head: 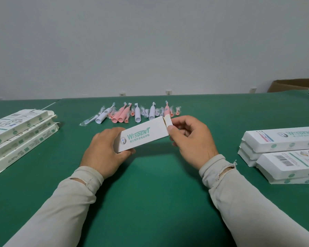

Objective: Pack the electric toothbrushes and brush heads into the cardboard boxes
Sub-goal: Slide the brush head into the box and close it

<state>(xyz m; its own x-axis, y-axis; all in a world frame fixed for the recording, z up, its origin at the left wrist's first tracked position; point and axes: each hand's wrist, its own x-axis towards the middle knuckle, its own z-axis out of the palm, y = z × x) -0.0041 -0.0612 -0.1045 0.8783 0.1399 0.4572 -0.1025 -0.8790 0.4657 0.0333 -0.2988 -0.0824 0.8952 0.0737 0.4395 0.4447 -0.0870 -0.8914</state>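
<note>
We see bare green table mat [150, 202] open in front of us, between the two sleeves. Ahead, a row of white and pink electric toothbrushes with bagged brush heads [132, 114] bars the far side. A pile of flat white cardboard boxes [20, 132] blocks the left; closed white printed boxes [282, 154] stacked at the right block that side. Clear lanes run between row and stacks.

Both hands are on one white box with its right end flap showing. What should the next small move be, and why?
Probably tuck the end flap shut. The left hand grips the box while the right hand pinches its flap end, which stands partly open. Whether a toothbrush is already inside cannot be seen; if not, open it and load one.
</note>
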